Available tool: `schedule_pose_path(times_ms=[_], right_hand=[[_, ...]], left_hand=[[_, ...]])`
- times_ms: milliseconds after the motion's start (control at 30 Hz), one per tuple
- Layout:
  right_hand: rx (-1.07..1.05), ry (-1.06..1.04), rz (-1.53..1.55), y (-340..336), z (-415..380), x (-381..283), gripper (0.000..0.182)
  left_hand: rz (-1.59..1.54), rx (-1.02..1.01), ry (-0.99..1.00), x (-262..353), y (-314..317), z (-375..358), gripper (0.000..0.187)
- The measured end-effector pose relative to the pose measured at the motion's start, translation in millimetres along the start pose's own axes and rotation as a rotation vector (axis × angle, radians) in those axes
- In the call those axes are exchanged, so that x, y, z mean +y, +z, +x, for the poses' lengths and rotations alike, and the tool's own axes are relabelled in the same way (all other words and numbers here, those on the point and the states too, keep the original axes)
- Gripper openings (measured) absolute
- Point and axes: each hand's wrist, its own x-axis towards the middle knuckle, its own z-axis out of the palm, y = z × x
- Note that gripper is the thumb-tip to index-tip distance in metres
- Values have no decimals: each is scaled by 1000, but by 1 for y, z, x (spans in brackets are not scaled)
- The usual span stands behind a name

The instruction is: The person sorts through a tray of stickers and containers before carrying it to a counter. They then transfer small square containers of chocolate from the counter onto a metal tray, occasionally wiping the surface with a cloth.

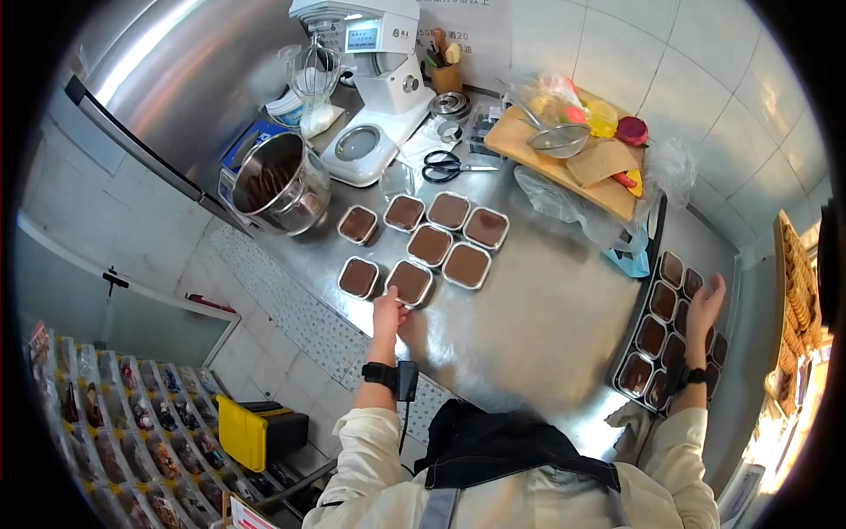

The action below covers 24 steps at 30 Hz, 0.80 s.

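My left hand (389,310) has its fingers closed at the near corner of a square clear container filled with brown chocolate-like dessert (411,280). Several similar filled containers stand around it on the steel table, among them one to its left (359,278) and one to its right (466,265). At the right, my right hand (705,304) is over a dark tray (619,346) that holds several more of these brown-filled containers (651,337). Its fingers point away from me, apart, with nothing seen in them. My right wrist and forearm hide part of the tray.
A steel mixing bowl (304,198) with brown residue stands at the back left, beside a white stand mixer (366,145). Scissors (445,167) lie behind the containers. A wooden board (520,145) with a sieve (560,139) and produce is at the back right. A blue cloth-like piece (630,257) lies by the tray.
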Motion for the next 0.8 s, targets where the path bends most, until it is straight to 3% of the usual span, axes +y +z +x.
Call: schedule_pose_path(times_ms=[67,133,200,267,333,367,533,567,600,667,800], right_hand=[[-20,-141,99,-8,-29,-43,38],[-77,-153,116,-14,-55,-76,33],[-254,-411,99,-21,-73,-96,28],[-407,-184,226,-25,-99,-139,24],[-488,-274,273,-23,-114,-162,22],[-543,-254,309,-22,-118,-172,22],[-799,-64,577,1,-135,-191,21],[-932,0,592,5,-137,-191,28],[-931,7,586,13,-141,-192,28],[-1126,121,837,29,-152,-200,37],[-1228,257,843,22,-143,-242,46]], left_hand=[[32,68,65,-9,15,-3,38],[-25,26,72,-2,22,-14,34],[-177,37,104,-7,22,-13,31],[-229,17,132,-8,21,-18,28],[-307,-43,114,-3,22,-33,27],[-356,-147,132,-6,19,-35,25],[-260,-272,127,-8,23,-67,20],[-267,-347,119,-4,28,-79,17],[-271,-421,108,0,33,-92,15],[-199,-555,137,5,45,-107,14],[-180,-681,109,34,82,-156,16]])
